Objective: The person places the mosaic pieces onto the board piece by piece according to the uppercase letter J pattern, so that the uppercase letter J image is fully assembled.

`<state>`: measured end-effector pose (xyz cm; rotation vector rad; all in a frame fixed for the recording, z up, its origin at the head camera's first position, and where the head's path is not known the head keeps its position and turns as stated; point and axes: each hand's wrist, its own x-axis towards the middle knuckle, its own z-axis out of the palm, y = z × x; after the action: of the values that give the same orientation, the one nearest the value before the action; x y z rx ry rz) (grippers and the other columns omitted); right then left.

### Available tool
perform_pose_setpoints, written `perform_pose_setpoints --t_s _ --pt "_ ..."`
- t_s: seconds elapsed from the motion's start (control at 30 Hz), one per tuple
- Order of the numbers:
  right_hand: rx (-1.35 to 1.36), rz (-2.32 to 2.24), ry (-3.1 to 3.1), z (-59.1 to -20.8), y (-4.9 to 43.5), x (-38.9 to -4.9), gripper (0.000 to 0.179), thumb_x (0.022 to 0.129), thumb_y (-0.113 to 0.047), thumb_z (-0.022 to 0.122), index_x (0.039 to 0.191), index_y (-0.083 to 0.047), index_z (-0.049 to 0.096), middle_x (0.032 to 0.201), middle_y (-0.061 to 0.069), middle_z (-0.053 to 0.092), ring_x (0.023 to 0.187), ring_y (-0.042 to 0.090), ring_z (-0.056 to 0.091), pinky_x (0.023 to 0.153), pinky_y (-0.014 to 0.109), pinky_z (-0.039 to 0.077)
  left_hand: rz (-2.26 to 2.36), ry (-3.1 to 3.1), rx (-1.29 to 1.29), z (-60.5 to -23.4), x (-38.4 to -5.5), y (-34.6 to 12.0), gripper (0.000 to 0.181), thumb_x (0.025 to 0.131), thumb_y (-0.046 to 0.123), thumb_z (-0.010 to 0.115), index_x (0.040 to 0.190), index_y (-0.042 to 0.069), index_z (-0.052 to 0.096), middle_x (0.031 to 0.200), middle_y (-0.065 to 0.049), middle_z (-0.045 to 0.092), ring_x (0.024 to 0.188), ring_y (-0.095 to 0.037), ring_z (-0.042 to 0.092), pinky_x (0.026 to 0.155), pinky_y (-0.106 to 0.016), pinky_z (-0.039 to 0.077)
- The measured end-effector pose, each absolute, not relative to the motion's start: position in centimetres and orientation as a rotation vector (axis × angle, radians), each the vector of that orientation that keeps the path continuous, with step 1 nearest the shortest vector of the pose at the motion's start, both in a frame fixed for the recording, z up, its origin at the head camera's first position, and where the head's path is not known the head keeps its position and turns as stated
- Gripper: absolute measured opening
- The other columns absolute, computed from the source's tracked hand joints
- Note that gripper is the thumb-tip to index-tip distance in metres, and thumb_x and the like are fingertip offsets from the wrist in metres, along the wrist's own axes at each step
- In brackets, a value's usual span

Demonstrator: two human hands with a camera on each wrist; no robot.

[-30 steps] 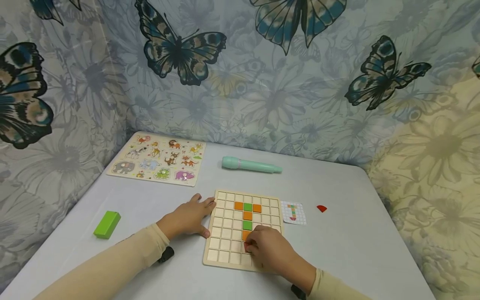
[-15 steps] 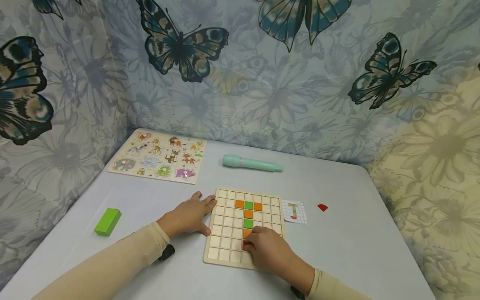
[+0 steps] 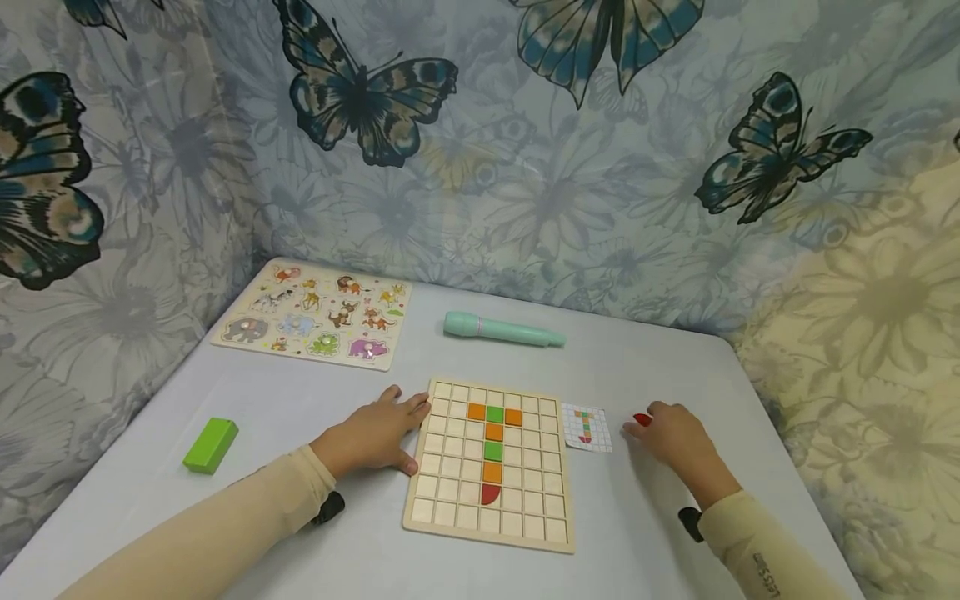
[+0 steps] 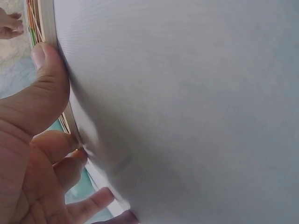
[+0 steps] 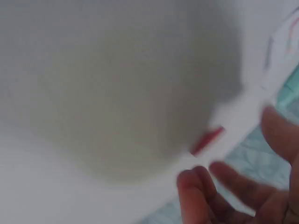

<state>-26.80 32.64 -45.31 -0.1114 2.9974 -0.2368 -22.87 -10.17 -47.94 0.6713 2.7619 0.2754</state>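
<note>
A wooden grid board (image 3: 525, 525) lies on the table. On it, orange and green square tiles form a T shape, with a red quarter-circle tile (image 3: 491, 494) at the foot of the stem. My left hand (image 3: 372, 435) rests beside the board with spread fingers, its thumb and fingertips touching the left edge. To the right, a loose red tile (image 5: 208, 140) lies on the table. My right hand (image 3: 678, 439) is over it, thumb and fingers parted; the right wrist view shows the fingertips just short of that tile.
A small pattern card (image 3: 587, 427) lies against the board's right side. Behind stand a mint-green pen-like wand (image 3: 502, 329) and an animal puzzle board (image 3: 315, 312). A green block (image 3: 211, 446) sits at the left. Patterned fabric (image 3: 525, 167) closes off the back.
My right hand has let go of the red tile on the board and moved right to the loose red tile. The left hand stays at the board's edge.
</note>
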Motion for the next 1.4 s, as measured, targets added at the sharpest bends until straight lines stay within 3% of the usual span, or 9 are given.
perform_pose_setpoints --t_s 0.13,0.2,0.37,0.47,0.6,0.9,1.03,1.27,1.4 --pt "0.062 -0.273 2.963 -45.8 33.8 -27.5 0.056 0.094 -0.04 0.061 0.105 0.016 0.056 0.085 0.022 0.061 0.075 0.033 0.057 0.066 0.047 0.048 0.299 2.76 0.679 -48.0 -22.9 -10.4 0.099 0.072 0.05 0.079 0.151 0.006 0.038 0.158 -0.005 0.029 0.141 -0.046 0.02 0.101 -0.054 0.039" --pt "0.006 -0.294 2.998 -46.4 33.6 -27.9 0.045 0.093 -0.033 0.064 0.1 0.011 0.061 0.083 0.018 0.063 0.074 0.031 0.057 0.065 0.046 0.048 0.314 2.763 0.672 -48.2 -22.7 -10.8 0.099 0.072 0.05 0.079 0.151 0.006 0.038 0.158 -0.005 0.029 0.141 -0.046 0.02 0.1 -0.055 0.039" --pt "-0.256 -0.315 3.022 -47.9 32.2 -28.5 0.013 0.087 -0.007 0.068 0.097 -0.002 0.074 0.096 0.016 0.069 0.092 0.037 0.062 0.081 0.052 0.049 0.307 2.772 0.631 -48.8 -22.1 -12.2 0.1 0.07 0.051 0.081 0.15 0.006 0.041 0.157 -0.005 0.031 0.14 -0.046 0.022 0.097 -0.056 0.042" --pt "-0.336 -0.352 2.991 -48.3 31.9 -28.3 0.021 0.084 0.0 0.068 0.104 -0.005 0.074 0.103 0.015 0.067 0.098 0.036 0.062 0.084 0.052 0.049 0.305 2.775 0.637 -48.9 -21.9 -12.6 0.1 0.07 0.051 0.081 0.15 0.006 0.04 0.157 -0.006 0.031 0.14 -0.046 0.022 0.095 -0.056 0.043" --pt "-0.267 -0.424 3.003 -48.1 32.4 -28.0 0.031 0.084 -0.008 0.072 0.112 0.002 0.067 0.104 0.016 0.065 0.094 0.033 0.061 0.081 0.05 0.05 0.311 2.775 0.653 -48.8 -22.2 -12.5 0.1 0.071 0.051 0.081 0.15 0.006 0.039 0.158 -0.006 0.03 0.14 -0.047 0.022 0.096 -0.056 0.043" --pt "-0.167 -0.394 3.015 -47.0 33.3 -27.3 0.027 0.084 -0.018 0.074 0.1 0.003 0.071 0.099 0.017 0.064 0.088 0.032 0.059 0.079 0.049 0.051 0.301 2.767 0.683 -48.3 -23.0 -11.1 0.099 0.072 0.05 0.08 0.151 0.007 0.038 0.158 -0.005 0.03 0.141 -0.046 0.02 0.099 -0.054 0.041" --pt "-0.284 -0.466 3.037 -46.3 29.7 -25.5 0.024 0.083 -0.024 0.078 0.096 -0.005 0.074 0.096 0.008 0.064 0.085 0.025 0.059 0.074 0.043 0.052 0.299 2.757 0.687 -48.6 -23.0 -10.4 0.1 0.071 0.051 0.081 0.151 0.007 0.039 0.158 -0.005 0.03 0.141 -0.046 0.021 0.099 -0.054 0.041" --pt "-0.923 -0.463 2.935 -46.2 20.1 -20.5 0.015 0.081 -0.024 0.079 0.091 -0.014 0.074 0.086 -0.008 0.062 0.076 0.007 0.053 0.068 0.026 0.049 0.292 2.762 0.666 -48.7 -23.0 -10.2 0.1 0.071 0.051 0.081 0.151 0.008 0.039 0.158 -0.003 0.029 0.141 -0.044 0.021 0.098 -0.054 0.042" --pt "-1.073 -0.443 2.853 -46.6 17.2 -18.8 0.013 0.083 -0.027 0.077 0.088 -0.015 0.074 0.08 -0.013 0.057 0.072 0.004 0.048 0.065 0.02 0.046 0.267 2.764 0.674 -48.6 -23.2 -10.1 0.101 0.07 0.053 0.08 0.151 0.009 0.039 0.158 -0.003 0.029 0.141 -0.044 0.021 0.099 -0.054 0.041"
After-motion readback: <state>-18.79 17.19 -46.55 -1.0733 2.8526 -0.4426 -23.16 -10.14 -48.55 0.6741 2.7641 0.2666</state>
